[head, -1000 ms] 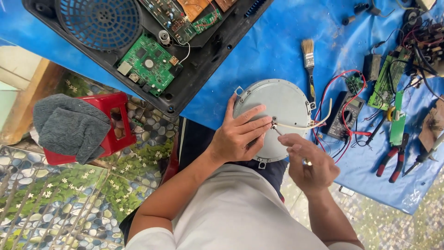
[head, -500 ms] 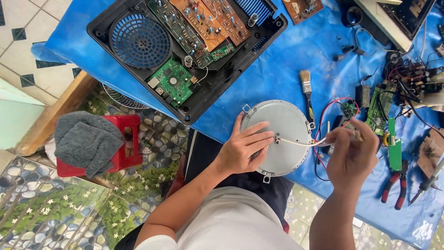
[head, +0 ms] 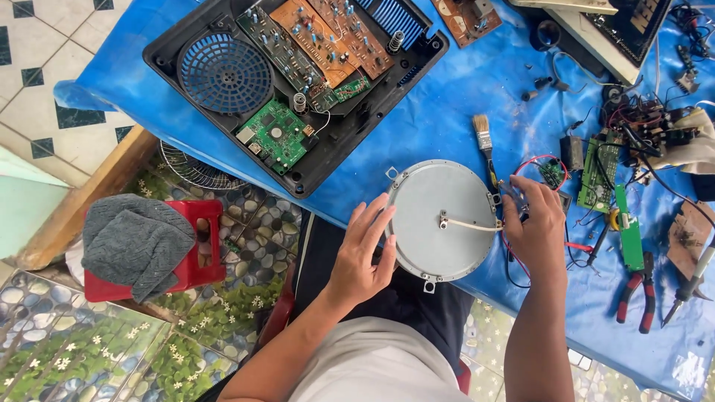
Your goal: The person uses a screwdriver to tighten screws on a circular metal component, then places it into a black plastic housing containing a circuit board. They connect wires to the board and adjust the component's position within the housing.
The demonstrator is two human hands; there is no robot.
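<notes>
Blue sheet (head: 462, 97) spread across the whole bench, and on its far left sits the big black open casing (head: 298, 89), with a round blue fan grille (head: 225, 73) and green and brown circuit boards inside. Near the middle, at the sheet's near edge, lies the round grey metal disc (head: 439, 219), flat side up, a pale wire running from its centre to the right. Left hand (head: 361, 257) rests spread-fingered on the disc's left rim, not gripping. Right hand (head: 535, 227) is curled at the right rim where that wire ends; fingers bent, whether they pinch anything I cannot tell. Paintbrush (head: 485, 145) just beyond, red-handled pliers (head: 637, 290) well right.
</notes>
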